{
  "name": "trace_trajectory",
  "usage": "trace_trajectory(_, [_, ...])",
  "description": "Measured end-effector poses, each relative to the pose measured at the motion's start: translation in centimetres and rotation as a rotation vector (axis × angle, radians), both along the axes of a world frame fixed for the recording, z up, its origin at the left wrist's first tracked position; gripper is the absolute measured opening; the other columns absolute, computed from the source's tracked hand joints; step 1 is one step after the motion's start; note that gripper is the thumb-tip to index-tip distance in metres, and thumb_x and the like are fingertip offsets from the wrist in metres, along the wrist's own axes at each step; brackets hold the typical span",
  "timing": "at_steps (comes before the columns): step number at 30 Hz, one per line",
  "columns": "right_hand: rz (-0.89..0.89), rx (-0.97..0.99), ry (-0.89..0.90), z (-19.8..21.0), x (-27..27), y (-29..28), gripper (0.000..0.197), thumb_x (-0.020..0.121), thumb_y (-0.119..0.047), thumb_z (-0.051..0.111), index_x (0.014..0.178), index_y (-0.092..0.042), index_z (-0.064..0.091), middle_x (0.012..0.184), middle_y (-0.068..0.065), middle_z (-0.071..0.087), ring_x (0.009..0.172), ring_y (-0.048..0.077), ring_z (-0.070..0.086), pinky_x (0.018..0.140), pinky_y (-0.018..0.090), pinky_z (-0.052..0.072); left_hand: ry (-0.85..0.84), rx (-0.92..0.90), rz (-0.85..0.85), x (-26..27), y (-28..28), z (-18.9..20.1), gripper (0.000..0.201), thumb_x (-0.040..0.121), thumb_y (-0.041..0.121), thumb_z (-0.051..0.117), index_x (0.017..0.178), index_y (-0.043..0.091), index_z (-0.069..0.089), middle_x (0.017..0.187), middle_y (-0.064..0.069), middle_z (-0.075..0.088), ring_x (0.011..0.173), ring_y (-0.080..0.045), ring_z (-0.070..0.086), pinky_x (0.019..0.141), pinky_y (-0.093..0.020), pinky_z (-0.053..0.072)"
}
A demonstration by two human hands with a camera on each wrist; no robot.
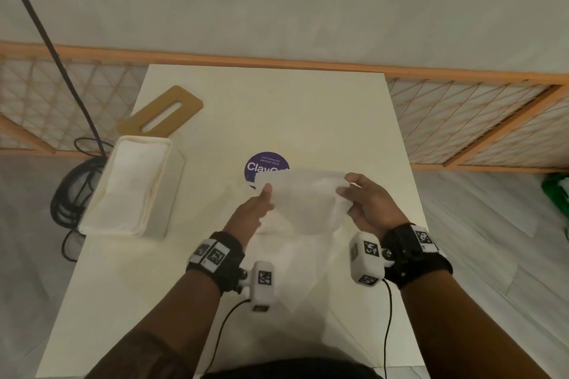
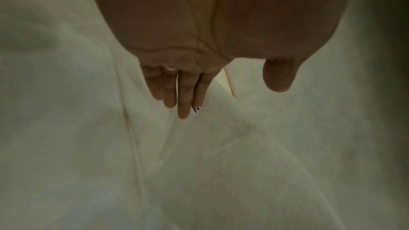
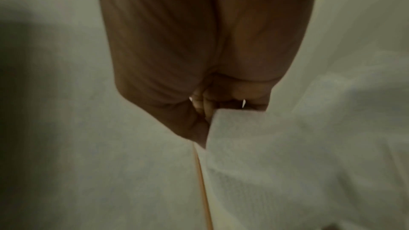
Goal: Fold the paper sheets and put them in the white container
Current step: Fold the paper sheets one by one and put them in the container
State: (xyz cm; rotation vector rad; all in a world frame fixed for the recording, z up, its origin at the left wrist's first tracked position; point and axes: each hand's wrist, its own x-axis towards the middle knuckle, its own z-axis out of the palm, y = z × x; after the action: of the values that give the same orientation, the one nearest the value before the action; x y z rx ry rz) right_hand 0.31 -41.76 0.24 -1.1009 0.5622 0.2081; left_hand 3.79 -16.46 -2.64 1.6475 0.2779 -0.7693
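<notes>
- A person stands at a white table (image 1: 308, 108), both forearms reaching forward, a black strap with a small white camera on each wrist.
- Between the hands, a thin white paper sheet (image 1: 304, 197) is held up above the middle of the table, partly covering a round purple sticker (image 1: 261, 164) on the tabletop.
- The left hand (image 1: 255, 209) holds the sheet's left edge, thumb on top. In the left wrist view the fingers (image 2: 170, 90) lie straight and close together against the paper, with the thumb set apart.
- The right hand (image 1: 369, 203) grips the sheet's right edge; in the right wrist view its curled fingers (image 3: 203, 106) and thumb pinch a corner of the paper.
- The two hands are apart, one at each end of the sheet.
- More pale paper (image 1: 295, 255) seems to lie flat on the table under the wrists, though it blends with the tabletop and its edges are hard to make out.
- A white container (image 1: 172, 194) sits at the table's left edge, open, with white sheets lying inside.
- Just behind it lies a tan lid (image 1: 160, 115) with a long slot.
- Black cables (image 1: 70, 188) coil on the floor left of the table.
</notes>
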Motion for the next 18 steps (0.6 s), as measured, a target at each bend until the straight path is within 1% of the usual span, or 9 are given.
trace_trajectory(3, [0.008, 0.118, 0.007, 1.8, -0.8, 0.7, 0.026, 0.095, 0.007, 0.055, 0.110, -0.014, 0.051, 0.090, 0.014, 0.070, 0.068, 0.025, 0.070, 0.056, 0.032, 0.059, 0.193, -0.311, 0.116, 0.0, -0.7, 0.4, 0.048, 0.088, 0.060, 0.061, 0.114, 0.019, 0.066, 0.115, 0.001, 0.074, 0.111, -0.017, 0.066, 0.106, -0.039, 0.041])
trace_trajectory(6, [0.017, 0.148, 0.037, 2.6, -1.6, 1.0, 0.034, 0.095, 0.008, 0.055, 0.123, -0.009, 0.051, 0.095, 0.016, 0.071, 0.066, 0.024, 0.072, 0.051, 0.031, 0.057, 0.137, -0.438, 0.264, -0.1, 0.1, 0.0, 0.052, 0.082, 0.032, 0.076, 0.128, 0.009, 0.065, 0.122, -0.009, 0.072, 0.120, -0.032, 0.063, 0.099, -0.045, 0.050])
trace_trajectory(8, [0.062, 0.129, 0.070, 2.3, -1.8, 1.1, 0.044, 0.092, 0.007, 0.059, 0.135, -0.002, 0.052, 0.114, 0.021, 0.069, 0.084, 0.029, 0.074, 0.062, 0.036, 0.060, 0.092, -0.482, 0.313, -0.2, 1.4, 0.0, 0.056, 0.081, 0.022, 0.078, 0.132, 0.007, 0.062, 0.125, -0.011, 0.071, 0.124, -0.036, 0.061, 0.090, -0.043, 0.054])
trace_trajectory(10, [0.185, 0.124, 0.083, 1.9, -2.2, 1.2, 0.053, 0.089, -0.002, 0.067, 0.139, 0.003, 0.053, 0.132, 0.031, 0.060, 0.108, 0.040, 0.064, 0.085, 0.048, 0.060, 0.062, -0.498, 0.322, -0.2, 2.9, 0.0, 0.053, 0.082, 0.017, 0.077, 0.132, 0.006, 0.062, 0.125, -0.013, 0.070, 0.122, -0.036, 0.062, 0.089, -0.045, 0.054])
trace_trajectory(12, [0.324, 0.074, 0.154, 1.9, -2.6, 1.5, 0.058, 0.085, -0.021, 0.076, 0.133, 0.006, 0.059, 0.136, 0.039, 0.052, 0.114, 0.045, 0.056, 0.105, 0.059, 0.044, 0.031, -0.479, 0.258, -0.3, 4.3, 0.1, 0.058, 0.082, 0.020, 0.081, 0.134, 0.006, 0.061, 0.128, -0.014, 0.069, 0.122, -0.036, 0.063, 0.096, -0.049, 0.052])
trace_trajectory(13, [0.360, 0.028, 0.187, 1.8, -2.7, 1.6, 0.055, 0.085, -0.026, 0.079, 0.127, 0.006, 0.064, 0.131, 0.039, 0.056, 0.110, 0.044, 0.060, 0.105, 0.059, 0.044, 0.018, -0.462, 0.205, -0.4, 5.0, 0.1, 0.066, 0.077, 0.027, 0.087, 0.135, 0.007, 0.060, 0.129, -0.014, 0.068, 0.122, -0.035, 0.063, 0.098, -0.050, 0.051])
trace_trajectory(15, [0.401, -0.076, 0.209, 2.0, -2.7, 2.1, 0.029, 0.092, -0.017, 0.073, 0.114, 0.002, 0.072, 0.111, 0.025, 0.072, 0.091, 0.034, 0.073, 0.083, 0.043, 0.062, 0.021, -0.432, 0.096, -0.7, 6.2, 0.5, 0.086, 0.060, 0.038, 0.095, 0.134, 0.010, 0.061, 0.129, -0.012, 0.069, 0.121, -0.034, 0.064, 0.099, -0.050, 0.052])
trace_trajectory(16, [0.419, -0.103, 0.209, 2.1, -2.7, 2.3, 0.022, 0.094, -0.011, 0.068, 0.113, 0.000, 0.072, 0.107, 0.020, 0.075, 0.085, 0.028, 0.075, 0.072, 0.035, 0.062, 0.029, -0.431, 0.051, -0.9, 6.7, 0.8, 0.089, 0.057, 0.038, 0.097, 0.133, 0.010, 0.061, 0.128, -0.012, 0.069, 0.119, -0.033, 0.065, 0.097, -0.048, 0.054])
trace_trajectory(18, [0.407, -0.134, 0.196, 1.6, -2.7, 2.5, 0.026, 0.094, -0.006, 0.066, 0.120, -0.004, 0.070, 0.113, 0.018, 0.074, 0.091, 0.027, 0.075, 0.072, 0.033, 0.063, 0.024, -0.427, -0.011, -1.2, 7.5, 1.0, 0.073, 0.068, 0.023, 0.093, 0.132, 0.009, 0.060, 0.127, -0.012, 0.070, 0.118, -0.032, 0.066, 0.093, -0.042, 0.057])
